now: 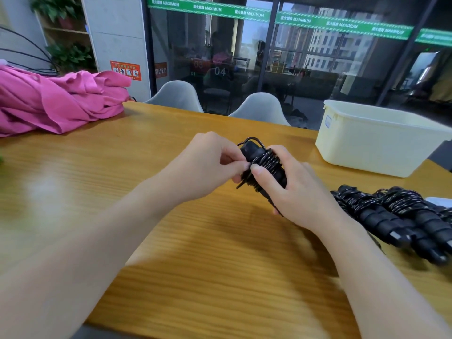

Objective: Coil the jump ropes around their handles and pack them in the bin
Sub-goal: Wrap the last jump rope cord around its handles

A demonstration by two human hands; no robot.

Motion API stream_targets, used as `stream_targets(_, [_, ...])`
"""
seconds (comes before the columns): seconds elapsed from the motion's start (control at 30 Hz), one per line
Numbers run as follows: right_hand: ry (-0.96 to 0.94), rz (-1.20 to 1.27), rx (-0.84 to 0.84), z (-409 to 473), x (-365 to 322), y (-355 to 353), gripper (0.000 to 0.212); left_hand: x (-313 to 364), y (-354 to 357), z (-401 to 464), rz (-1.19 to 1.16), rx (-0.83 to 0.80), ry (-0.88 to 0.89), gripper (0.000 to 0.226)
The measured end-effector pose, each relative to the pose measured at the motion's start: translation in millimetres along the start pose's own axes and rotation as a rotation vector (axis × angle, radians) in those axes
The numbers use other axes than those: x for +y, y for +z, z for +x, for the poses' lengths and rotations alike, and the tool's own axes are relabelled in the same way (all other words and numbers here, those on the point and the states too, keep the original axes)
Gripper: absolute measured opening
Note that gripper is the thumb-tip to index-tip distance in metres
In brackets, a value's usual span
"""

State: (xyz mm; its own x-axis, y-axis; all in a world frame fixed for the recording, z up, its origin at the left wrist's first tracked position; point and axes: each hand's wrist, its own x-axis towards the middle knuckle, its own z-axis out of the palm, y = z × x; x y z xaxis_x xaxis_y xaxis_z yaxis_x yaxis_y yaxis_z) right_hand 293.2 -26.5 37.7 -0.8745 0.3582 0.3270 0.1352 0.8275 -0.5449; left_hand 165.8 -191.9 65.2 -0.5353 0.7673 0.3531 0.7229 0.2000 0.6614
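A black jump rope (263, 162) is held above the middle of the wooden table (195, 241), its cord wound in tight loops around the paired handles. My right hand (298, 192) grips the handles from the right, thumb pressed on the coils. My left hand (210, 165) pinches the cord at the left side of the coil. A short loop of cord sticks out at the bundle's top. The cream plastic bin (374, 138) stands at the far right; its inside is hidden from here. Two more coiled black jump ropes (396, 216) lie on the table to the right.
A heap of pink cloth (56, 101) covers the table's far left corner. Two grey chairs (261, 106) stand behind the far edge, before a glass wall. A small white object (440, 200) peeks out beyond the coiled ropes at the right edge.
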Motion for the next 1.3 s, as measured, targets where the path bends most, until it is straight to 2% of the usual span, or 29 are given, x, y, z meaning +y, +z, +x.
stream_targets(0.07, [-0.018, 0.086, 0.007, -1.3, -3.9, -1.6, 0.036, 0.3, -5.9, 0.5, -0.173, -0.015, -0.03, 0.016])
stream_targets(0.23, [-0.058, 0.205, -0.029, -5.4, -10.6, -10.2, 0.026, 4.8, -4.7, -1.9, -0.364, -0.026, -0.03, 0.017])
stream_targets(0.4, [-0.047, 0.167, -0.045, -4.4, -8.8, -8.2, 0.031, 7.5, -0.7, -3.2, -0.354, 0.005, -0.045, 0.02])
stream_targets(0.53, [-0.038, 0.255, 0.009, -2.1, -9.8, -2.4, 0.04, 10.0, 8.1, -1.6, -0.325, 0.151, -0.052, 0.019])
stream_targets(0.77, [-0.03, 0.351, 0.033, -3.4, -14.0, -4.7, 0.023, 9.6, 14.8, -0.8, -0.255, 0.26, -0.036, 0.015])
stream_targets(0.87, [-0.035, 0.383, 0.018, -4.4, -14.7, -5.9, 0.023, 8.8, 12.8, -0.8, -0.274, 0.217, -0.018, 0.015])
stream_targets(1.13, [-0.053, 0.33, -0.008, -6.3, -13.8, -12.1, 0.017, 11.9, -8.3, -3.8, -0.307, -0.07, -0.057, 0.02])
stream_targets(1.3, [-0.077, 0.267, -0.003, -5.2, -11.3, -11.1, 0.025, 15.2, -8.8, -5.0, -0.257, -0.051, -0.07, 0.022])
